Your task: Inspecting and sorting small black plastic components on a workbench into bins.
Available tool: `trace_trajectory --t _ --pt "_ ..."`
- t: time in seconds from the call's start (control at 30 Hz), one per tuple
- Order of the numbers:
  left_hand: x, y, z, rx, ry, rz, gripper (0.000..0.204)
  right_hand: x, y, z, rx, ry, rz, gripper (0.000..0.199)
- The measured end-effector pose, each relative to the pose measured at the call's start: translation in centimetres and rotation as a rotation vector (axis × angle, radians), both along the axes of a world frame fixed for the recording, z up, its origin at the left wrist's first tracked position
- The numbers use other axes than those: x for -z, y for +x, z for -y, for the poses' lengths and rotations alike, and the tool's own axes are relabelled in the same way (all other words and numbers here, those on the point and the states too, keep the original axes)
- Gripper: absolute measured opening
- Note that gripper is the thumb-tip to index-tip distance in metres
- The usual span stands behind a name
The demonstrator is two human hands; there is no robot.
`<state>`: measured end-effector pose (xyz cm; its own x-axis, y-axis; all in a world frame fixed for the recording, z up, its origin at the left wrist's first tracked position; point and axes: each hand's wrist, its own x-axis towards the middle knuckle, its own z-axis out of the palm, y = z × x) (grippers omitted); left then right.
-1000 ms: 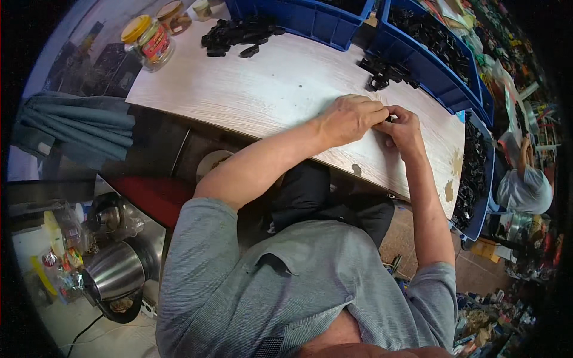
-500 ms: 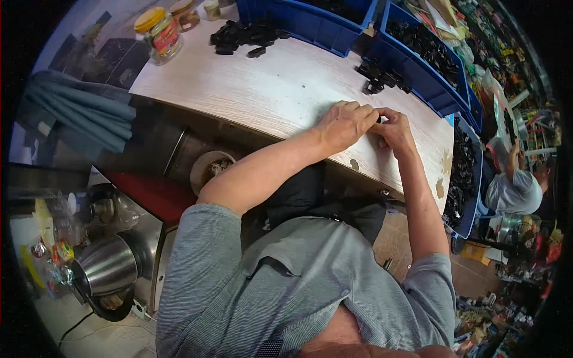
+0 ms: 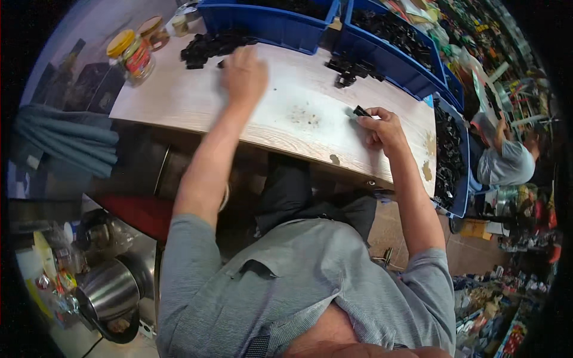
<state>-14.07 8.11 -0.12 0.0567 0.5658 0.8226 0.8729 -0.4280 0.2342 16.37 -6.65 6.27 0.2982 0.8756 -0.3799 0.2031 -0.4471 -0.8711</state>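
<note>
Between the thumb and fingers of my right hand point(image 3: 382, 132) is a small black plastic piece point(image 3: 360, 111), its end sticking out over the white tabletop point(image 3: 280, 128). My left hand point(image 3: 246, 76), smeared by motion, is at the near side of a pile of black plastic pieces point(image 3: 206, 48) at the far left of the table. Whether its fingers hold anything is hidden. A second, smaller heap of black pieces point(image 3: 352, 70) lies farther back than my right hand, in front of the blue bins.
Blue bins of black parts stand along the back: one behind the left pile point(image 3: 286, 33), one to its right point(image 3: 388, 51). Another bin point(image 3: 462, 179) adjoins the table's right edge. A yellow-lidded jar point(image 3: 132, 56) stands at the back left. Another person point(image 3: 507, 158) sits at far right.
My left hand has left my right hand and swung left to the far-left pile. My right hand keeps the black piece, now in plain sight. The whole view has shifted slightly.
</note>
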Motion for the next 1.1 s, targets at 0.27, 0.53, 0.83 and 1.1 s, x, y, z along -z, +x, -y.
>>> trace_trajectory --t 0.27,0.53,0.83,1.1 --pt "0.8 -4.8 -2.2 -0.025 -0.371 -0.215 0.029 -0.6 12.9 0.8 0.606 0.292 -0.018 0.031" --pt "-0.9 -3.6 2.0 0.25 -0.211 -0.059 0.029 0.3 9.7 -1.6 0.379 0.169 -0.002 0.035" --pt "-1.3 -4.0 1.1 0.336 -0.129 0.057 0.026 0.8 1.0 -6.1 0.188 0.089 0.009 0.038" --pt "-1.0 -2.0 -0.6 0.189 -0.376 -0.176 0.021 1.7 -1.3 -8.9 0.196 0.054 0.218 0.034"
